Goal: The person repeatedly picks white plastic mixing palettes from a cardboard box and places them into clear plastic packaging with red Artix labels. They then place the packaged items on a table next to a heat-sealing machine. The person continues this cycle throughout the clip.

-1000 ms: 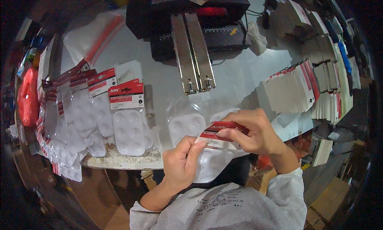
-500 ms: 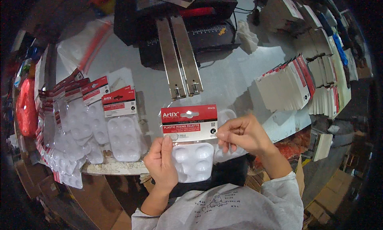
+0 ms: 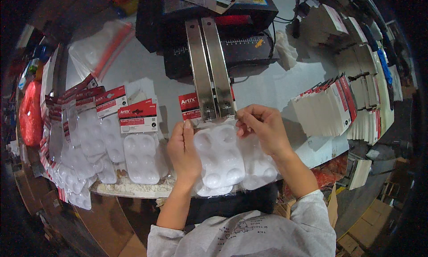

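A white plastic paint palette (image 3: 220, 161) with round wells, in a clear bag, hangs between my hands near the table's front edge. Its red and white header card (image 3: 189, 106) lies beneath two long metal arms of a black machine (image 3: 209, 69), which hide most of the card. With thumb and fingers closed, my left hand (image 3: 183, 150) pinches the pack's left edge just below the card. On the other side, my right hand (image 3: 264, 126) pinches the pack close to the arms' tips. Another white palette (image 3: 261, 172) lies on the table below my right hand.
At left lies a spread of bagged palettes (image 3: 141, 159) with red cards. A clear plastic bag (image 3: 87, 56) sits behind them. Stacks of header cards (image 3: 323, 107) line the right side. A small box (image 3: 207, 0) rests on the machine.
Both hands have moved the palette pack forward and up; its header card has gone from in front of the metal arms to under them. Both hands keep hold of it.
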A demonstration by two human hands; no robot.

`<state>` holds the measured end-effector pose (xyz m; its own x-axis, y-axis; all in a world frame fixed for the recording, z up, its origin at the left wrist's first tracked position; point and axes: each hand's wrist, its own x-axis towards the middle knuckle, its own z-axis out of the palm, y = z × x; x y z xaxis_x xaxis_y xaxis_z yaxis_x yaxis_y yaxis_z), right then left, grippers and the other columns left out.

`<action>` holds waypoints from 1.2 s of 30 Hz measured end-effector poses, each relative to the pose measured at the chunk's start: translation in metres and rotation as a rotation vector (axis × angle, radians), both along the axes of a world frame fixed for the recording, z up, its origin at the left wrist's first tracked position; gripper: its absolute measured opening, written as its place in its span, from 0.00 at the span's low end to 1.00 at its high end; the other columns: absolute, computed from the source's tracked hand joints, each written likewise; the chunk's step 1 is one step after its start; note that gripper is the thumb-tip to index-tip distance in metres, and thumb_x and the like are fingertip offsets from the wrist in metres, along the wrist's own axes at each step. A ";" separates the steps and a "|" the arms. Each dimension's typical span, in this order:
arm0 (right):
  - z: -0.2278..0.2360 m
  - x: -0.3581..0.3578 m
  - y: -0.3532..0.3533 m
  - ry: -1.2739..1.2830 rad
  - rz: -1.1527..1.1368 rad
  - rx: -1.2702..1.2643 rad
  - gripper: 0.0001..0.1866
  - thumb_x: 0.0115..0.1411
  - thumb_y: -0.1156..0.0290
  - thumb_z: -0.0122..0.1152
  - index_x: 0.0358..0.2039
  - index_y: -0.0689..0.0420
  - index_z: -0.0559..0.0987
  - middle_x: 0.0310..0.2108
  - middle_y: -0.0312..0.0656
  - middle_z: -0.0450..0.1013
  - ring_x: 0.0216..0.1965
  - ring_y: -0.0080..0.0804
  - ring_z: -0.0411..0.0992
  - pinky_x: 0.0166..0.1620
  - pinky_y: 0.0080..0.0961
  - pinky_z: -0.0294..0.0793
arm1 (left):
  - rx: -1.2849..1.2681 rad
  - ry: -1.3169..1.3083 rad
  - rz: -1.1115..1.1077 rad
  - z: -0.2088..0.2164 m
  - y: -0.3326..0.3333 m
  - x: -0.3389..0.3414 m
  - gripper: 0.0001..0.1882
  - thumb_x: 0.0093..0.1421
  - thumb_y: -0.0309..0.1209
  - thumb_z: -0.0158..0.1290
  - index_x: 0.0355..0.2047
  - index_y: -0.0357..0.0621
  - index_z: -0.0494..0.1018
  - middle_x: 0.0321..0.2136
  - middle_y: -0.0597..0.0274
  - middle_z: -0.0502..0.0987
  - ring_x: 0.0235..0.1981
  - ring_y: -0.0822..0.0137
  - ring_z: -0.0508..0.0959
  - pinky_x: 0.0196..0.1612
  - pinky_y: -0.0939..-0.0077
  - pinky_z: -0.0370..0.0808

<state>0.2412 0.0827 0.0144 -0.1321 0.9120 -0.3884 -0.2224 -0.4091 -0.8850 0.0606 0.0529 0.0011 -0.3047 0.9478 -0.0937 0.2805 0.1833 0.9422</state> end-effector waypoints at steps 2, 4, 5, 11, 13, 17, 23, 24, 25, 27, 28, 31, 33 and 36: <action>0.013 0.005 0.000 -0.293 0.090 0.026 0.10 0.59 0.70 0.52 0.32 0.65 0.75 0.26 0.40 0.73 0.25 0.23 0.71 0.29 0.19 0.72 | -0.074 0.005 -0.032 -0.004 -0.002 -0.004 0.13 0.63 0.32 0.41 0.24 0.37 0.64 0.18 0.65 0.65 0.23 0.75 0.61 0.29 0.82 0.62; 0.036 0.018 0.000 -0.763 0.101 0.411 0.12 0.60 0.69 0.50 0.35 0.66 0.74 0.32 0.42 0.73 0.31 0.26 0.72 0.33 0.22 0.72 | 0.000 0.057 -0.024 -0.001 -0.002 -0.019 0.11 0.63 0.31 0.42 0.25 0.38 0.66 0.20 0.67 0.67 0.24 0.76 0.63 0.31 0.83 0.63; 0.050 0.031 -0.001 -1.104 0.057 0.758 0.14 0.60 0.68 0.49 0.39 0.67 0.74 0.36 0.45 0.72 0.36 0.28 0.72 0.36 0.23 0.72 | 0.075 0.109 0.013 0.004 -0.002 -0.034 0.10 0.62 0.30 0.43 0.26 0.38 0.68 0.21 0.67 0.69 0.25 0.76 0.65 0.33 0.83 0.64; 0.069 0.153 -0.007 -1.724 -0.177 0.554 0.37 0.48 0.64 0.64 0.55 0.65 0.61 0.50 0.53 0.66 0.49 0.43 0.67 0.52 0.32 0.65 | 0.052 1.136 0.288 0.042 -0.010 -0.106 0.10 0.54 0.27 0.51 0.38 0.41 0.72 0.40 0.56 0.70 0.44 0.57 0.68 0.47 0.64 0.63; 0.061 0.174 -0.007 -1.723 -0.135 0.497 0.41 0.46 0.62 0.67 0.56 0.66 0.58 0.50 0.54 0.65 0.48 0.43 0.68 0.51 0.31 0.66 | 0.062 1.022 0.086 0.033 -0.019 -0.086 0.12 0.52 0.33 0.55 0.35 0.41 0.70 0.41 0.52 0.66 0.45 0.52 0.65 0.48 0.60 0.60; 0.065 0.189 0.003 -1.223 -0.149 0.268 0.45 0.44 0.60 0.68 0.58 0.66 0.56 0.50 0.53 0.66 0.48 0.39 0.68 0.50 0.27 0.66 | 0.097 0.800 -0.127 0.006 -0.031 -0.034 0.13 0.49 0.34 0.57 0.29 0.40 0.68 0.37 0.54 0.66 0.42 0.53 0.66 0.46 0.60 0.61; 0.068 0.179 0.012 -1.437 -0.230 0.246 0.43 0.44 0.58 0.70 0.55 0.66 0.60 0.47 0.46 0.69 0.42 0.26 0.70 0.45 0.21 0.68 | 0.091 0.561 -0.151 0.004 -0.026 -0.029 0.09 0.53 0.30 0.54 0.29 0.39 0.66 0.35 0.53 0.68 0.39 0.55 0.67 0.43 0.63 0.63; 0.067 0.177 0.012 -1.373 -0.256 0.257 0.43 0.44 0.56 0.70 0.55 0.66 0.61 0.46 0.47 0.70 0.42 0.27 0.71 0.45 0.21 0.69 | 0.142 0.520 -0.153 0.007 -0.027 -0.028 0.09 0.54 0.29 0.52 0.29 0.39 0.65 0.34 0.53 0.70 0.37 0.57 0.68 0.41 0.65 0.64; 0.066 0.174 0.011 -1.257 -0.259 0.350 0.43 0.43 0.55 0.71 0.54 0.66 0.63 0.45 0.47 0.71 0.41 0.27 0.71 0.44 0.22 0.69 | 0.167 0.463 -0.157 0.011 -0.028 -0.028 0.08 0.56 0.28 0.51 0.30 0.38 0.64 0.34 0.53 0.71 0.34 0.59 0.70 0.40 0.67 0.66; 0.067 0.168 0.011 -1.354 -0.322 0.281 0.42 0.39 0.51 0.72 0.49 0.65 0.67 0.38 0.47 0.74 0.38 0.30 0.73 0.43 0.24 0.71 | 0.068 0.109 -0.092 0.019 -0.035 -0.024 0.07 0.58 0.27 0.49 0.30 0.38 0.63 0.33 0.54 0.75 0.28 0.66 0.70 0.35 0.72 0.67; 0.069 0.166 0.011 -1.416 -0.322 0.288 0.41 0.39 0.51 0.72 0.48 0.65 0.68 0.37 0.47 0.75 0.37 0.30 0.74 0.42 0.24 0.71 | 0.018 -0.118 -0.090 0.023 -0.038 -0.022 0.07 0.59 0.27 0.48 0.29 0.38 0.62 0.32 0.54 0.77 0.24 0.70 0.70 0.32 0.75 0.67; 0.076 0.155 0.011 -1.583 -0.361 0.317 0.39 0.37 0.49 0.73 0.45 0.62 0.71 0.34 0.46 0.75 0.35 0.32 0.75 0.41 0.25 0.72 | -0.170 -0.425 -0.048 0.033 -0.045 -0.021 0.08 0.58 0.29 0.50 0.32 0.35 0.68 0.30 0.49 0.78 0.25 0.70 0.74 0.33 0.79 0.69; 0.078 0.149 0.009 -1.652 -0.410 0.337 0.38 0.36 0.49 0.73 0.43 0.60 0.72 0.33 0.45 0.76 0.34 0.33 0.76 0.40 0.25 0.72 | -0.218 -0.624 -0.071 0.037 -0.048 -0.018 0.08 0.57 0.26 0.50 0.35 0.31 0.68 0.31 0.49 0.78 0.28 0.71 0.75 0.34 0.80 0.71; 0.076 0.146 0.005 -1.729 -0.476 0.335 0.36 0.36 0.49 0.73 0.42 0.59 0.73 0.33 0.45 0.76 0.34 0.34 0.76 0.40 0.25 0.72 | -0.311 -0.801 -0.144 0.039 -0.052 -0.014 0.11 0.56 0.24 0.52 0.37 0.29 0.71 0.31 0.48 0.78 0.32 0.68 0.77 0.38 0.79 0.73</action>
<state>0.3872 0.0881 0.0903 0.4387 0.8071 0.3952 0.8972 -0.3687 -0.2431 0.0462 0.0009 0.0399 0.0843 0.8680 -0.4893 -0.4055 0.4784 0.7789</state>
